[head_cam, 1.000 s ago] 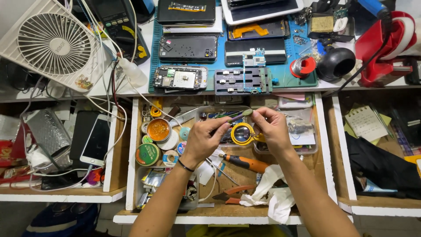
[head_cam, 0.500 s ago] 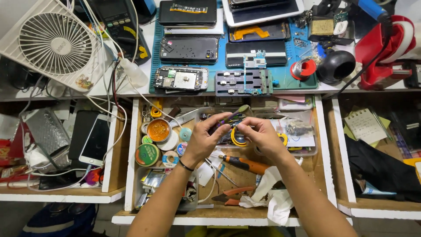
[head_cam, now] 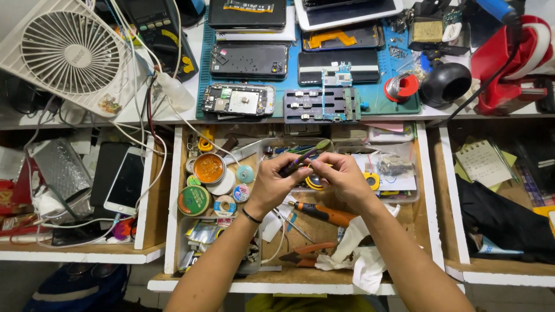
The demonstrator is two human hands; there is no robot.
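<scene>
Both of my hands meet over the open middle drawer (head_cam: 173, 231). My left hand (head_cam: 276, 184) grips a slim dark tool with a pale green tip (head_cam: 305, 156), held slanted up to the right. My right hand (head_cam: 341, 178) pinches the same tool near its middle; whether it also holds a small part is hidden by the fingers. A yellow tape roll (head_cam: 315, 183) lies just below the fingers. Under my right wrist, an orange-handled screwdriver (head_cam: 324, 214) rests in the drawer.
The blue work mat (head_cam: 370, 107) above carries opened phones, a circuit board holder (head_cam: 321, 105) and a red solder spool (head_cam: 401, 88). A white fan (head_cam: 66, 55) stands at far left. Round tins (head_cam: 208, 169), red pliers (head_cam: 306, 254) and white rags (head_cam: 361, 260) fill the drawer. A phone (head_cam: 122, 182) lies in the left drawer.
My hands have drawn closer together and shifted slightly left. The right hand moved from the yellow tape roll onto the tool.
</scene>
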